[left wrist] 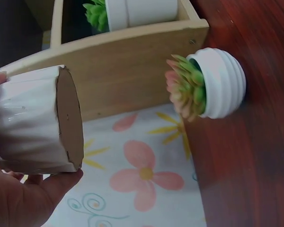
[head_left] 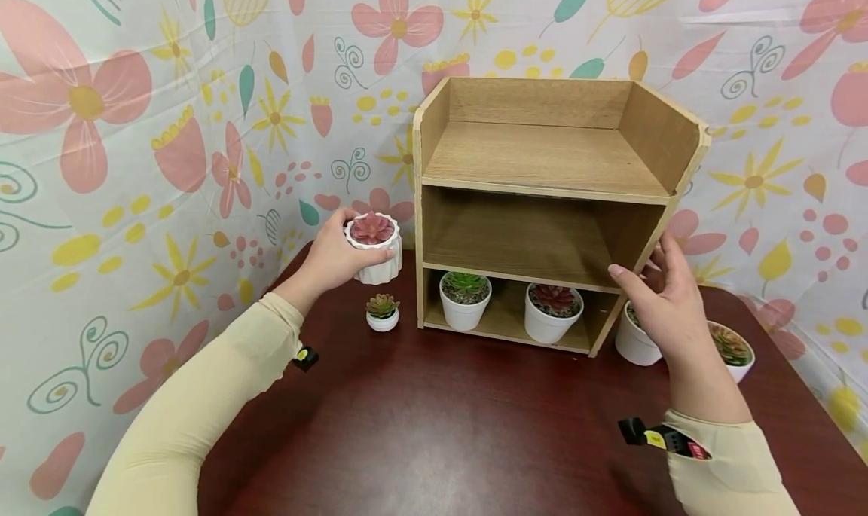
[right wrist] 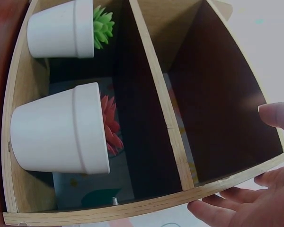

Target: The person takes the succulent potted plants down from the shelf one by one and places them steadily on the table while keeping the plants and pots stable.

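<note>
My left hand (head_left: 332, 256) grips a white fluted pot (left wrist: 33, 120) holding a pink succulent (head_left: 371, 228), raised above the table left of the wooden shelf (head_left: 542, 192). Its flat underside shows in the left wrist view. Below it stands a small white ribbed pot (head_left: 383, 320) with a green and pink succulent. At the shelf's right side, my right hand (head_left: 667, 305) holds the side panel's front edge, fingers along the outside and thumb toward the opening. On the bottom level are a white pot with a green succulent (right wrist: 61, 30) and one with a red succulent (right wrist: 61, 130).
Right of the shelf, partly hidden by the right hand and forearm, stand a white pot (head_left: 636, 343) and another with an orange-green succulent (head_left: 732, 346). A dark red table (head_left: 434, 425) carries everything. A flower-patterned curtain (head_left: 271, 87) hangs behind and at the left.
</note>
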`<state>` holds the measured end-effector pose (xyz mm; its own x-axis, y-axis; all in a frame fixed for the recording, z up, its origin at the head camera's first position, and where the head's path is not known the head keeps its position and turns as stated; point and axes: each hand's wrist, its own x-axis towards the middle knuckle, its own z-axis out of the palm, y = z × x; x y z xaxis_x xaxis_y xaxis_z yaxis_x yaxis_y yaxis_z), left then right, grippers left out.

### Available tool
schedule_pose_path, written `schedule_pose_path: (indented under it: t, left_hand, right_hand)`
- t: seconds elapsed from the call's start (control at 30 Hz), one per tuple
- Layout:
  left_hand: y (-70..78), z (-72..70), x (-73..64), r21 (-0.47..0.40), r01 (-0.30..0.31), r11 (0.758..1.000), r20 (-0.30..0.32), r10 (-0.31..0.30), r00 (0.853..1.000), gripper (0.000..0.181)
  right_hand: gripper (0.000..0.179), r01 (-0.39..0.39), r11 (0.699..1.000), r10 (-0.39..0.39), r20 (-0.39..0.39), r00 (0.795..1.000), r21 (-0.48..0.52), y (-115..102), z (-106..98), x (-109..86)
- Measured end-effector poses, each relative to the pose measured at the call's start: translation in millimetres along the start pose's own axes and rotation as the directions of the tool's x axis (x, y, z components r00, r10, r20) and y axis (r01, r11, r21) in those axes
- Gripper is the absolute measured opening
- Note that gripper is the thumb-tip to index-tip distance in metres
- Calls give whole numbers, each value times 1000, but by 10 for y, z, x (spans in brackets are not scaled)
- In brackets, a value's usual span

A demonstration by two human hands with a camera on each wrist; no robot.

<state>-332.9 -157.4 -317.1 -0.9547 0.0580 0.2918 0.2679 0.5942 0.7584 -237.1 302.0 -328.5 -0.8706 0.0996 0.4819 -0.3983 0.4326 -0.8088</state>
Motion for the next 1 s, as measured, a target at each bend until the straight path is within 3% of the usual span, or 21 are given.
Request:
schedule_pose_path:
  t: [0.5, 1.0]
  left_hand:
    - [-377, 13, 174, 12, 2, 1000, -52, -1, 999, 90]
    - [-592, 63, 278, 89, 26, 996, -45, -22, 999, 76]
  right_hand:
    - [80, -11, 1000, 11, -5, 1000, -16, -3, 7, -4]
    - [81, 6, 1000, -6, -6, 1000, -13, 6, 2, 0]
